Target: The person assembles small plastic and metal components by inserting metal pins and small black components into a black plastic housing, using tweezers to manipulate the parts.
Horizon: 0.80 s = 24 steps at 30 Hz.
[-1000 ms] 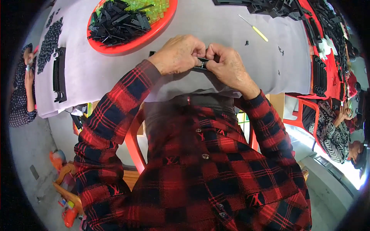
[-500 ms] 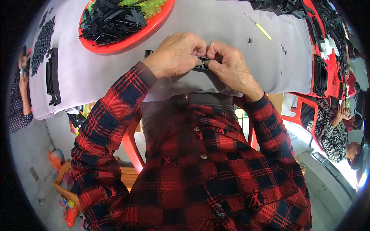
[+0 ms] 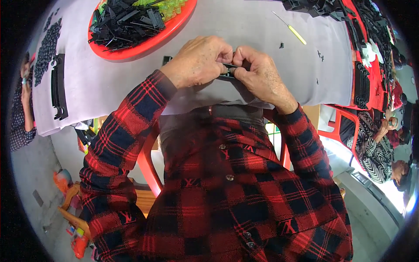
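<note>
Between my two hands, close to the table's near edge, is a long black plastic part (image 3: 227, 75). My left hand (image 3: 198, 61) is closed round its left stretch, and one end of the part shows beyond the wrist. My right hand (image 3: 259, 75) pinches the part at its right side, thumb and fingertips nearly meeting those of the left. The fingers cover most of the part, so any small piece between them cannot be made out. Beyond the hands, a red basin (image 3: 144, 56) holds a heap of black plastic pieces (image 3: 126, 24) and yellow-green translucent pieces (image 3: 172, 8).
A yellow-handled screwdriver (image 3: 297, 35) lies at the far right, with a small black piece (image 3: 281, 45) near it. Black strips (image 3: 59, 87) and many small black pieces (image 3: 47, 52) lie at the left. A red table (image 3: 379, 91) with black parts and another person (image 3: 371, 144) are at right.
The hands keep nearly the same grip on the black part, with only slight finger movement. The whole view has shifted a little.
</note>
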Each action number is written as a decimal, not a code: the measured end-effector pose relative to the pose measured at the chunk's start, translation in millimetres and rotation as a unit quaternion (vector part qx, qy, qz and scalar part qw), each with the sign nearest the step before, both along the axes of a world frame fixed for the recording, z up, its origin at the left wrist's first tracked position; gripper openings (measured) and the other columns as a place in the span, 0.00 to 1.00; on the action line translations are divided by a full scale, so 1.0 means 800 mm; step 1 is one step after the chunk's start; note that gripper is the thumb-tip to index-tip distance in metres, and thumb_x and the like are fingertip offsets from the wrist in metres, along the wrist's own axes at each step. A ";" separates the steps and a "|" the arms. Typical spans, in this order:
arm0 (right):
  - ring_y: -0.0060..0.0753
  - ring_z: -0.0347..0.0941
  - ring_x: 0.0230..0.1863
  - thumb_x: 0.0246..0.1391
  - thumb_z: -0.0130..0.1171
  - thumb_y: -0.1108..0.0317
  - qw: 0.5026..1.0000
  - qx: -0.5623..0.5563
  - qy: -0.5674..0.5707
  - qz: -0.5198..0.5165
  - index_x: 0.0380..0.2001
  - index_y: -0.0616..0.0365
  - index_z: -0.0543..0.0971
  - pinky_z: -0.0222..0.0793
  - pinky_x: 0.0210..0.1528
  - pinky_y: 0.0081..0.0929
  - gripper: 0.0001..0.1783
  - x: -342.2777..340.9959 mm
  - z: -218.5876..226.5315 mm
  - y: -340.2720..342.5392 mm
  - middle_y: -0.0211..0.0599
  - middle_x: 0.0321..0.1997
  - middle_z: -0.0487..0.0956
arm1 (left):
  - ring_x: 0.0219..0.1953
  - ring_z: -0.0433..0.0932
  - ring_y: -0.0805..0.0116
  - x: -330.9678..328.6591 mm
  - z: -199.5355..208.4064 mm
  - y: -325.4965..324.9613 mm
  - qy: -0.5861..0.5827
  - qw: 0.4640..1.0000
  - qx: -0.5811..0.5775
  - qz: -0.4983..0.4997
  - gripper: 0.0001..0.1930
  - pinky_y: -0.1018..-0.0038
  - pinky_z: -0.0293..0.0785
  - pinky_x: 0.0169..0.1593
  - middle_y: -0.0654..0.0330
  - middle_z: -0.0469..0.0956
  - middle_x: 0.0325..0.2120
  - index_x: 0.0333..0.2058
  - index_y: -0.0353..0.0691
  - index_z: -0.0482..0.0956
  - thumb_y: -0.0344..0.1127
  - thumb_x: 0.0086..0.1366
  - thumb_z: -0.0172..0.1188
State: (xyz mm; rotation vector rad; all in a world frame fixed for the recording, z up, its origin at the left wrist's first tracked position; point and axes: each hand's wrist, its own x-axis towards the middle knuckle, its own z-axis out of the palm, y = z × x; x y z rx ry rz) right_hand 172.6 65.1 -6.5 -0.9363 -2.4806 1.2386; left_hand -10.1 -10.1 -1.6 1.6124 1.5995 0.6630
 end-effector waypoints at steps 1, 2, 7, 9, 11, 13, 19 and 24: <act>0.52 0.70 0.28 0.42 0.58 0.70 1.000 -0.001 -0.006 0.000 0.26 0.58 0.71 0.66 0.31 0.43 0.07 -0.001 -0.001 0.000 0.45 0.26 0.74 | 0.24 0.70 0.64 0.000 0.000 0.000 0.000 1.000 -0.002 0.000 0.06 0.66 0.67 0.30 0.57 0.71 0.21 0.28 0.33 0.76 0.27 0.52 0.64; 0.52 0.70 0.28 0.42 0.58 0.70 1.000 -0.003 -0.006 0.000 0.26 0.58 0.71 0.66 0.31 0.43 0.07 -0.001 -0.002 -0.001 0.45 0.26 0.74 | 0.24 0.70 0.64 -0.001 0.000 0.000 0.005 1.000 -0.004 -0.002 0.06 0.66 0.67 0.30 0.56 0.71 0.21 0.28 0.33 0.76 0.27 0.52 0.64; 0.52 0.70 0.29 0.41 0.58 0.71 1.000 -0.009 -0.006 -0.008 0.26 0.59 0.71 0.66 0.31 0.44 0.08 -0.005 0.002 -0.004 0.46 0.25 0.74 | 0.29 0.77 0.48 -0.002 0.000 0.001 0.005 1.000 -0.019 -0.003 0.05 0.58 0.70 0.34 0.51 0.77 0.22 0.26 0.36 0.77 0.24 0.48 0.58; 0.53 0.71 0.29 0.41 0.58 0.71 1.000 -0.007 -0.016 -0.014 0.26 0.59 0.71 0.66 0.31 0.44 0.08 -0.004 0.007 -0.005 0.46 0.26 0.74 | 0.30 0.77 0.47 -0.001 0.002 0.003 -0.007 0.999 -0.051 0.001 0.04 0.57 0.70 0.34 0.51 0.77 0.22 0.26 0.36 0.77 0.25 0.48 0.58; 0.53 0.71 0.30 0.41 0.58 0.72 1.000 -0.004 -0.023 -0.019 0.26 0.59 0.71 0.66 0.32 0.45 0.08 -0.007 0.007 -0.007 0.46 0.26 0.74 | 0.30 0.77 0.47 -0.001 -0.001 0.002 -0.003 1.000 -0.024 -0.003 0.04 0.57 0.69 0.34 0.51 0.77 0.22 0.26 0.36 0.77 0.25 0.49 0.58; 0.28 0.60 0.25 0.44 0.56 0.77 0.997 0.071 0.012 -0.013 0.26 0.61 0.68 0.62 0.28 0.30 0.07 -0.010 0.001 -0.006 0.35 0.21 0.66 | 0.30 0.77 0.47 -0.001 -0.002 0.000 0.002 1.000 0.006 -0.006 0.04 0.57 0.69 0.34 0.51 0.77 0.22 0.26 0.36 0.76 0.26 0.49 0.58; 0.52 0.71 0.29 0.42 0.58 0.71 0.999 0.037 0.023 0.007 0.27 0.59 0.73 0.67 0.32 0.45 0.07 -0.005 -0.001 0.002 0.46 0.25 0.74 | 0.25 0.69 0.63 -0.003 0.003 0.001 0.013 1.000 0.001 -0.007 0.07 0.67 0.66 0.31 0.56 0.70 0.22 0.29 0.33 0.74 0.26 0.52 0.63; 0.43 0.67 0.23 0.44 0.59 0.70 1.000 -0.029 0.008 0.007 0.27 0.59 0.73 0.65 0.28 0.39 0.07 0.002 0.001 0.002 0.43 0.22 0.72 | 0.25 0.70 0.65 -0.002 -0.005 0.000 0.014 1.000 -0.022 -0.003 0.06 0.67 0.66 0.30 0.57 0.71 0.21 0.29 0.33 0.76 0.27 0.53 0.62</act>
